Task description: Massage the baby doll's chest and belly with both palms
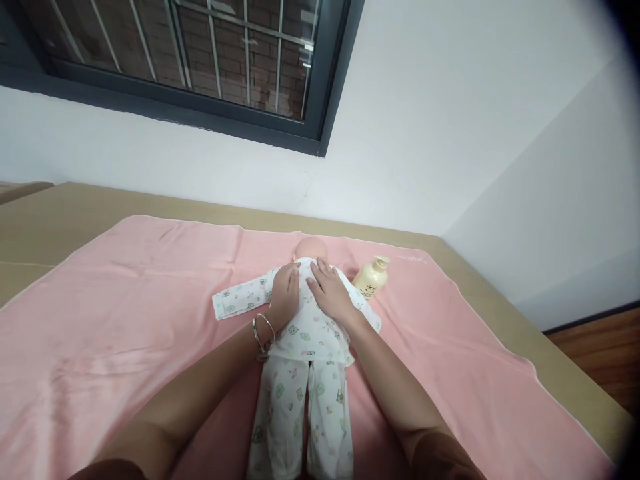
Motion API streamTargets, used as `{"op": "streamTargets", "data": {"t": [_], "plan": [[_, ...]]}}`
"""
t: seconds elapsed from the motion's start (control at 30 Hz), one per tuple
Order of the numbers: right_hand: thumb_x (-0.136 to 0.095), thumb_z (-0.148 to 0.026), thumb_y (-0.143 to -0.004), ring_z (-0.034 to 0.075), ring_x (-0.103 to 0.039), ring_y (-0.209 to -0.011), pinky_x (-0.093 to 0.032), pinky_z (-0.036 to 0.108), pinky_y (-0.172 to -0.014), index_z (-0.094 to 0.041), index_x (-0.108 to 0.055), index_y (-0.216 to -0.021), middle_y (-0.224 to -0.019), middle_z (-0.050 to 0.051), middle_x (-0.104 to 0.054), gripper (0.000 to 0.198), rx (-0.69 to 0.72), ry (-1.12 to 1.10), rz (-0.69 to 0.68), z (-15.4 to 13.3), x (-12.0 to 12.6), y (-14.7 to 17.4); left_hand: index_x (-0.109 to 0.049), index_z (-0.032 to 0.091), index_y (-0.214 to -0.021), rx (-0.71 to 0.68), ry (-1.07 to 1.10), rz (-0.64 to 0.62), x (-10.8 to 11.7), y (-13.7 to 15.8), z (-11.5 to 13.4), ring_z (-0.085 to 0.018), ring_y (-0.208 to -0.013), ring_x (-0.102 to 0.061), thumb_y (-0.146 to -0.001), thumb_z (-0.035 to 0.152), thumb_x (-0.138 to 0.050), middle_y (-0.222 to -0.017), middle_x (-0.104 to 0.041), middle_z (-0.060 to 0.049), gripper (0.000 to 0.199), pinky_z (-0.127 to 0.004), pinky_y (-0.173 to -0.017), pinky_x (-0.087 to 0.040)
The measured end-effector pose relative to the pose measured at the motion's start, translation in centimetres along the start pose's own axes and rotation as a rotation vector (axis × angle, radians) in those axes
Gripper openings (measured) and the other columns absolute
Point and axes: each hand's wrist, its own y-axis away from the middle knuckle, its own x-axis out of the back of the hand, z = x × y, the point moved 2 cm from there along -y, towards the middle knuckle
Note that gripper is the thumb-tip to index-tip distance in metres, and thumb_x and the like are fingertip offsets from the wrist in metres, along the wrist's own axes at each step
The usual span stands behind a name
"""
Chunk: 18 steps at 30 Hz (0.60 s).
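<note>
A baby doll (311,248) lies on a pink blanket, its bald head pointing away from me and no face showing. It wears a white printed top (311,340) and matching trousers (285,400). My left hand (286,293) rests along the left of the doll's upper body, fingers stretched out and close together, with bangles on the wrist. Flat on the upper right of the top lies my right hand (331,292), its fingers slightly spread. Neither hand grasps anything. One sleeve (243,298) extends to the left; the other is partly behind my right forearm.
A pale yellow pump bottle (371,277) is on the blanket just right of the doll's shoulder. The pink blanket (150,320) covers much of a light wooden surface (90,207). Behind it rise a white wall (400,120) and a dark-framed window (320,127) with bars.
</note>
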Motion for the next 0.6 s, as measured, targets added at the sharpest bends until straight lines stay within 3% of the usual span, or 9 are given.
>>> {"op": "streamTargets", "data": {"t": [0.1, 0.17, 0.3, 0.4, 0.5, 0.6], "plan": [[-0.026, -0.045, -0.1, 0.029, -0.024, -0.143, -0.019, 0.047, -0.115, -0.004, -0.031, -0.147, -0.152, 0.022, -0.032, 0.063, -0.185, 0.091, 0.05, -0.8, -0.3, 0.9, -0.061, 0.018, -0.114, -0.06, -0.077, -0.024, 0.1, 0.4, -0.4, -0.023, -0.117, -0.056, -0.098, 0.034, -0.032, -0.12, -0.064, -0.01, 0.037, -0.047, -0.106, -0.041], [-0.029, -0.041, -0.099, 0.032, -0.027, -0.142, -0.02, 0.047, -0.115, 0.001, -0.031, -0.145, -0.15, 0.025, -0.033, 0.063, -0.232, 0.152, 0.044, -2.0, -0.5, 2.0, -0.06, 0.017, -0.117, -0.079, -0.13, -0.016, 0.2, 0.6, -0.7, -0.024, -0.12, -0.053, -0.098, 0.033, -0.032, -0.122, -0.062, -0.012, 0.037, -0.049, -0.108, -0.039], [-0.028, -0.027, -0.099, 0.029, -0.024, -0.143, -0.016, 0.044, -0.117, -0.001, -0.035, -0.144, -0.152, 0.021, -0.032, 0.053, -0.042, 0.172, 0.006, -3.8, -0.6, 2.9, -0.057, 0.017, -0.119, -0.106, -0.173, 0.022, 0.3, 0.8, -0.8, -0.024, -0.119, -0.052, -0.098, 0.033, -0.032, -0.122, -0.061, -0.013, 0.036, -0.049, -0.106, -0.04], [-0.026, -0.028, -0.1, 0.025, -0.022, -0.145, -0.015, 0.044, -0.117, -0.009, -0.038, -0.145, -0.153, 0.015, -0.033, 0.05, 0.067, 0.106, -0.031, -3.1, -0.3, 2.0, -0.058, 0.017, -0.116, -0.133, -0.165, 0.007, 0.4, 0.7, -0.5, -0.024, -0.111, -0.056, -0.098, 0.032, -0.032, -0.116, -0.063, -0.012, 0.035, -0.047, -0.102, -0.043], [-0.028, -0.039, -0.101, 0.026, -0.023, -0.144, -0.018, 0.045, -0.115, -0.015, -0.037, -0.146, -0.154, 0.013, -0.032, 0.052, -0.002, 0.062, -0.002, -1.5, 0.2, 0.8, -0.058, 0.017, -0.116, -0.145, -0.181, -0.024, 0.5, 0.8, -0.2, -0.024, -0.109, -0.057, -0.096, 0.03, -0.035, -0.114, -0.063, -0.012, 0.033, -0.047, -0.1, -0.045], [-0.028, -0.049, -0.099, 0.029, -0.033, -0.139, -0.025, 0.041, -0.111, -0.008, -0.037, -0.144, -0.147, 0.02, -0.041, 0.061, -0.155, 0.086, 0.064, -0.6, 0.5, 0.8, -0.057, 0.016, -0.118, -0.133, -0.249, -0.025, 0.7, 1.2, 0.1, -0.027, -0.12, -0.05, -0.093, 0.028, -0.043, -0.127, -0.055, -0.014, 0.032, -0.049, -0.104, -0.041]]}}
